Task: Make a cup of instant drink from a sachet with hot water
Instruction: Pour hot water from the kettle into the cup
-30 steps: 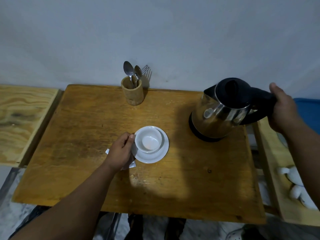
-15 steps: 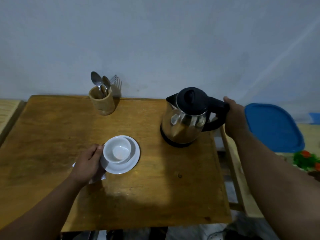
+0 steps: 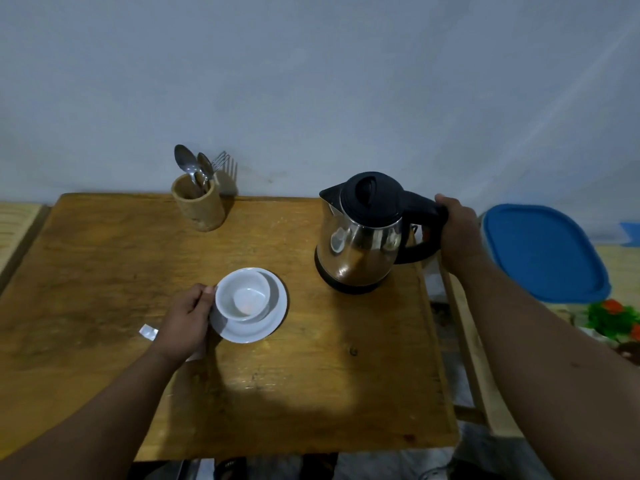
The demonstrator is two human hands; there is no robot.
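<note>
Kettle (image 3: 360,244) bears no legible label.

Wooden holder (image 3: 198,206) w/ spoons (image 3: 192,168) and fork (image 3: 220,159): upper-left of counter (image 3: 104,271), by wall. Blue lid (image 3: 543,252): right edge of frame. Green-and-red item (image 3: 614,318): lower right, unclear.

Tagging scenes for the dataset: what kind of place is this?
Likely a simple home kitchen or tea corner: electric kettle, cup on saucer, and a cutlery holder on a wooden table.
</note>
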